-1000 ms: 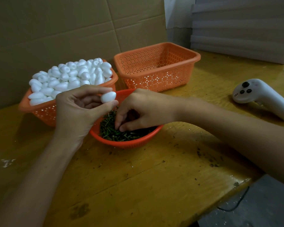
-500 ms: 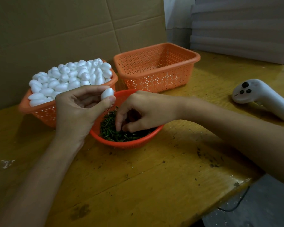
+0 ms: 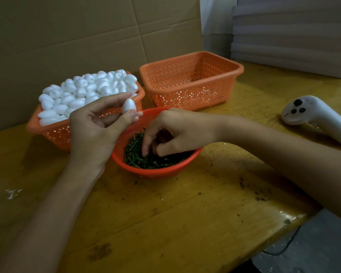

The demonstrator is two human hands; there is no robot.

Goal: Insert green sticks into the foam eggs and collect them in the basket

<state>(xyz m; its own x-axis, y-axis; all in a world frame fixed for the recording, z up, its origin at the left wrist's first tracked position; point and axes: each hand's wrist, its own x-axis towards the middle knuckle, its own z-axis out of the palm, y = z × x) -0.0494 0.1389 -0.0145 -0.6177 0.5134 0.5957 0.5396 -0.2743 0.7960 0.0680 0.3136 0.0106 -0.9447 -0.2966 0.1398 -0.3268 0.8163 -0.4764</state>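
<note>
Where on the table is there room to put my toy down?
The table is bare in front of the stick bowl, between the forearms, and between the right basket and the white controller. Crowded back left: egg basket, bowl, left hand, right hand.

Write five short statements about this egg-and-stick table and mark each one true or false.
1. The left hand pinches a single foam egg. True.
2. That egg already carries a green stick. False: no stick shows in it.
3. The right hand has its fingertips among the green sticks in the round bowl. True.
4. The rectangular basket behind the bowl is heaped with eggs. False: it looks empty; the eggs fill the basket on the left.
5. The white controller lies inside the bowl. False: it lies on the table, off to the right.
</note>
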